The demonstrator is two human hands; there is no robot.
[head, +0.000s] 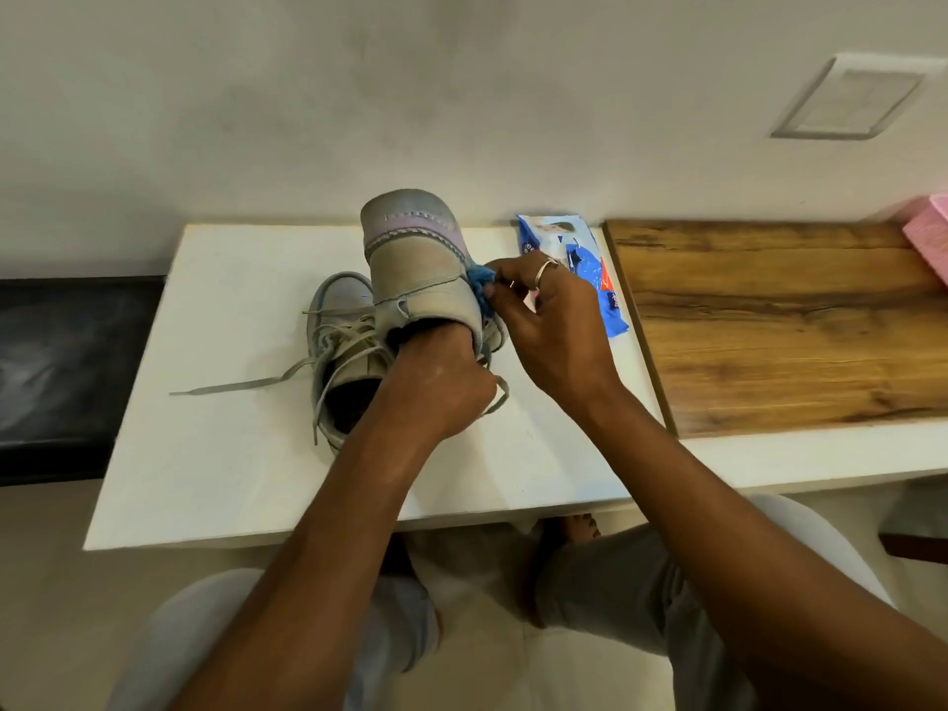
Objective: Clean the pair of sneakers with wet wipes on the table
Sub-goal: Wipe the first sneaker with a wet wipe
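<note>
Left hand (436, 387) curled into collar of raised sneaker (415, 269), fingertips hidden inside, right hand (549, 320) pinching blue wipe (479, 284) against its side, second sneaker (338, 351) on white table (231, 479) partly behind left wrist, wipes pack (574, 264) half covered by right hand, wooden board (769, 320) alongside.

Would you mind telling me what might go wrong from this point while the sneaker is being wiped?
The blue wipe is only pinched, bunched small, by the right hand, so it may slip or clean little. The raised sneaker, held by the left hand, sits close to the second sneaker, whose loose lace trails over the table and could snag.
</note>
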